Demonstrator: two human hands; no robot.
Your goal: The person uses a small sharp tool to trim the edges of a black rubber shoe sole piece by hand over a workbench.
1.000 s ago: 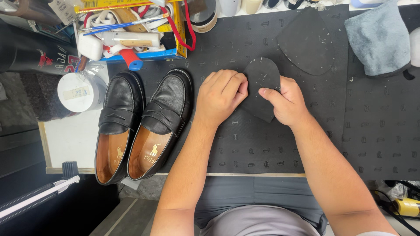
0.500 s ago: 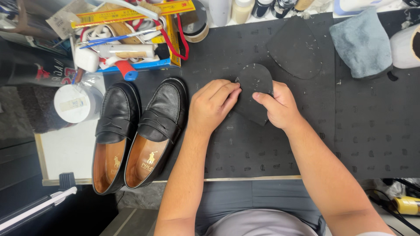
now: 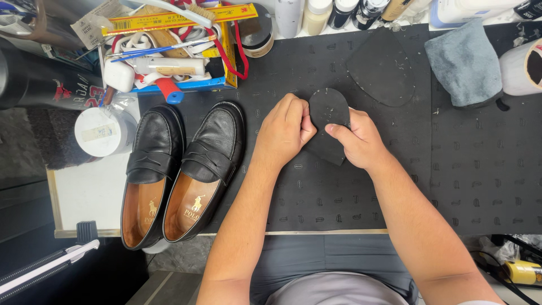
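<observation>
- Both hands' grip is on one thing: the left hand (image 3: 284,129) curls its fingers over the left edge of a dark sole piece (image 3: 327,121), pinching it.
- Right hand (image 3: 358,141) clamps the same sole piece from the right, thumb pressed across its face, fingers tucked behind.
- Sole piece sits at the centre of the black mat (image 3: 463,186), rounded end towards 12 o'clock, narrower end towards 6 o'clock; whether it is lifted or lying flat cannot be told.
- At 1 o'clock from the hands, well apart, a second, larger dark sole sheet (image 3: 383,69) lies flat on the mat.
- At 9 o'clock, a pair of black loafers (image 3: 183,169) stand side by side and touching, toes towards 12 o'clock, tan linings showing at the heels.
- At 10 o'clock, a cluttered tray of tools (image 3: 169,51) with a yellow ruler across it, and just below it a white round tub (image 3: 104,131).
- At 2 o'clock, a grey-blue cloth (image 3: 466,62) is bunched on the counter, beside a white cup (image 3: 522,68).
</observation>
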